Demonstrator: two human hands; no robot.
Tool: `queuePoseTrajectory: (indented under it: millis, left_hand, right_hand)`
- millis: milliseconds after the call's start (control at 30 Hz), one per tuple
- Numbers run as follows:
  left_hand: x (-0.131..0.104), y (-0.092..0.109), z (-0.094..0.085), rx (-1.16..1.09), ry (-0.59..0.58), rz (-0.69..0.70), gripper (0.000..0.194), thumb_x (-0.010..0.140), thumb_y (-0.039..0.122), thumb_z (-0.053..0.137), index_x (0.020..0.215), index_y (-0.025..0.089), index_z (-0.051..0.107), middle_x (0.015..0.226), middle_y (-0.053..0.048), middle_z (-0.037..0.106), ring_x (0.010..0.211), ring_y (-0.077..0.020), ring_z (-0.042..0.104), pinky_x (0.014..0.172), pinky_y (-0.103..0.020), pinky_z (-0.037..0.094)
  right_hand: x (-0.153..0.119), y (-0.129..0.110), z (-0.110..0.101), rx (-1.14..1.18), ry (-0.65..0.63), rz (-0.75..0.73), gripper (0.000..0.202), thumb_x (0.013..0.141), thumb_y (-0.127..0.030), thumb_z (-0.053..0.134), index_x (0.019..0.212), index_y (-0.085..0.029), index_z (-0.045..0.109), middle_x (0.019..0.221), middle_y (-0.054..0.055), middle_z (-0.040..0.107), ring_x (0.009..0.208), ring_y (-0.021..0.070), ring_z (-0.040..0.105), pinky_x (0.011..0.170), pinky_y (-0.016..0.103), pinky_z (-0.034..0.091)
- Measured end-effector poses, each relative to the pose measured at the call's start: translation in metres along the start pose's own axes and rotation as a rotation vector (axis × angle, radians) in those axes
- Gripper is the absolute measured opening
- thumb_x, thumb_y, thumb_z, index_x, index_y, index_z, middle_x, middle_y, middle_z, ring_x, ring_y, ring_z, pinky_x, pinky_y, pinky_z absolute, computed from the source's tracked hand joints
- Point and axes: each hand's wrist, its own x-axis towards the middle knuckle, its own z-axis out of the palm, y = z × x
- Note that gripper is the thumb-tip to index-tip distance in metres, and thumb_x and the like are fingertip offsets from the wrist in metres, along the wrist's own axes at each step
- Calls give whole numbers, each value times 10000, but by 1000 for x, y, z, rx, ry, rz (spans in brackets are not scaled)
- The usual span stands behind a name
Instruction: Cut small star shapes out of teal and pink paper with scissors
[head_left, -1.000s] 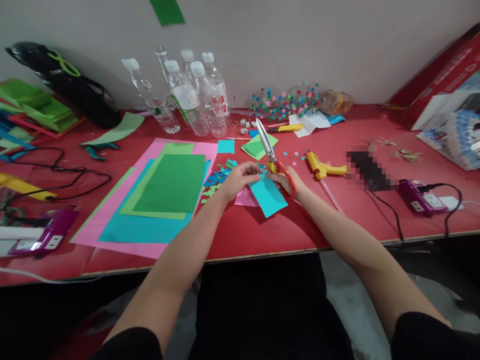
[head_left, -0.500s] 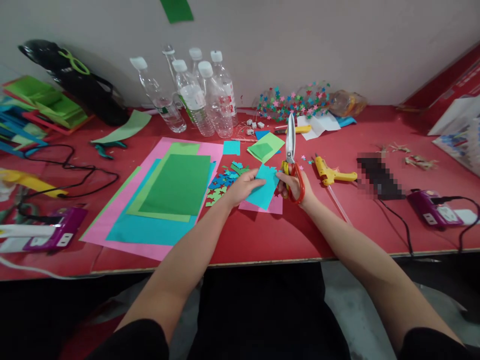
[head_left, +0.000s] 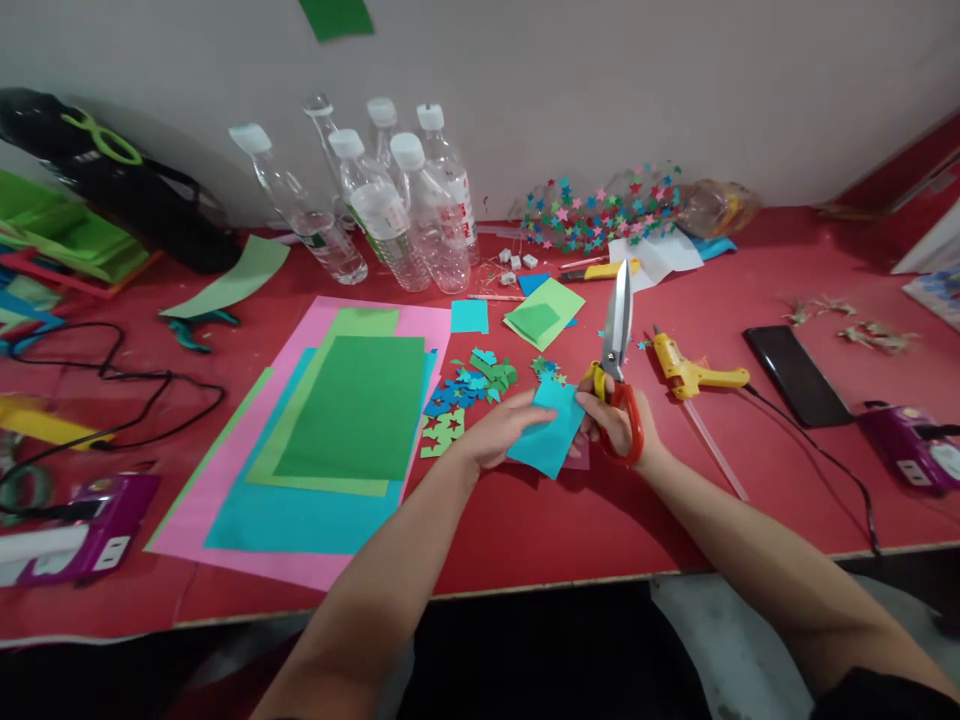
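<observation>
Between my hands is a small piece of blue paper (head_left: 550, 432), its upper edge cut unevenly. My left hand (head_left: 501, 430) pinches its left side. My right hand (head_left: 619, 422) has its fingers around the red and yellow handles of the scissors (head_left: 616, 325), whose blades point up and away, and its fingertips also touch the paper's right side. A pink sheet shows partly beneath the paper. Left of it lie green paper scraps with star-shaped holes (head_left: 444, 432) and blue cut pieces (head_left: 456, 390). Small cut stars (head_left: 549, 368) lie just beyond the paper.
Large coloured sheets (head_left: 352, 410) are stacked at left. Plastic bottles (head_left: 382, 215) stand at the back beside a bottle covered in stars (head_left: 600, 212). A yellow glue gun (head_left: 694, 372) with its cord and a phone (head_left: 799, 375) lie at right. Power strips (head_left: 94, 530) sit at the sides.
The camera view has shifted, so the table and its things appear lower and larger. Both hands still hold the same paper and scissors, with little change between them.
</observation>
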Motion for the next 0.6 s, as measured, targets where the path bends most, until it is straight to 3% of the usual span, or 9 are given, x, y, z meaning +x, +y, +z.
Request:
queuePoseTrajectory:
  millis: [200,433,600]
  left_hand:
    - [1,0,-5,175,55,32,275,778,362,647,942,143,663,745,-80,727,610,-184,685,537,-273,528]
    - [-2,4,-2,129,4,102,347,746,340,694,1026,135,679,871,-103,749,761,-220,718,755,-364,565]
    - [-11,25,8,163,198,246,276,727,358,701,879,128,684,777,-84,742,684,-215,710,668,-340,573]
  right_hand:
    - [-1,-1,0,-63,-11,55,283,777,-453,602,729,-188,515,459,-48,536,361,88,446,398,222,372]
    - [-1,-11,2,-15,8,41,294,781,-428,584,635,-197,476,448,-45,504,360,80,432,389,217,358]
    - [-1,-21,-9,-103,-77,44,406,795,-573,557,671,-189,510,446,-44,474,372,96,427,383,231,331]
